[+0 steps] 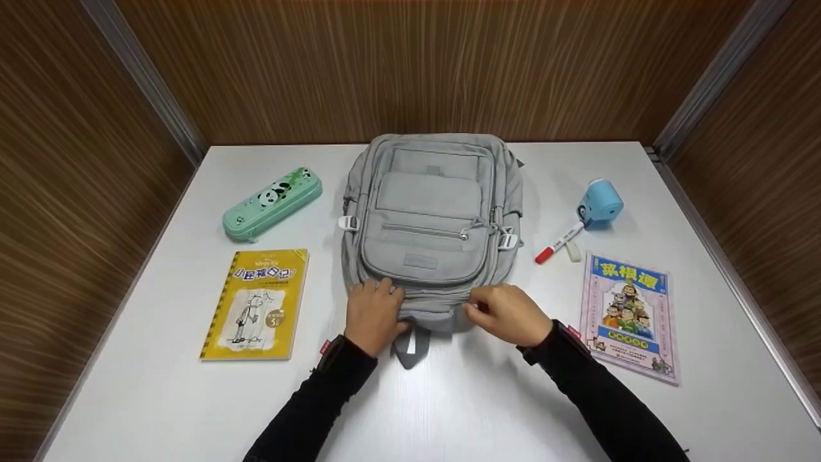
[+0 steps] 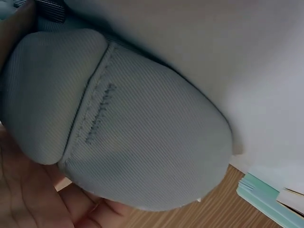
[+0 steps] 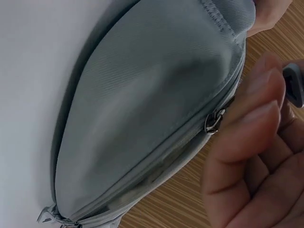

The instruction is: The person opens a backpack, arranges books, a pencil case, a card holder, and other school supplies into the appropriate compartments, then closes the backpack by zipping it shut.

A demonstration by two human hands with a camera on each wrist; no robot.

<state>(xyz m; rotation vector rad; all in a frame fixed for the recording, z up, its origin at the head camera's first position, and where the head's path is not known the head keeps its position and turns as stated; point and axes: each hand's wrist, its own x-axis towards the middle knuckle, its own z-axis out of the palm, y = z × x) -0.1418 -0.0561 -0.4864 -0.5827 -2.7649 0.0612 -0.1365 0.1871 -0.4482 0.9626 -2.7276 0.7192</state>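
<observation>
A grey backpack lies on the white table, front side up. My left hand grips its near edge; in the left wrist view, fingers are under the grey fabric. My right hand is at the near right corner, fingers curled. In the right wrist view those fingers pinch near a dark zipper pull, whose contact is partly hidden. Beside them sits a metal zipper slider, and the zipper gap along the side stands parted. A grey strap loop hangs between the hands.
Left of the backpack are a green panda pencil case and a yellow book. To its right lie a blue pencil sharpener, a red-capped marker, a small pale eraser and a pink book. Wood-grain panels enclose the table.
</observation>
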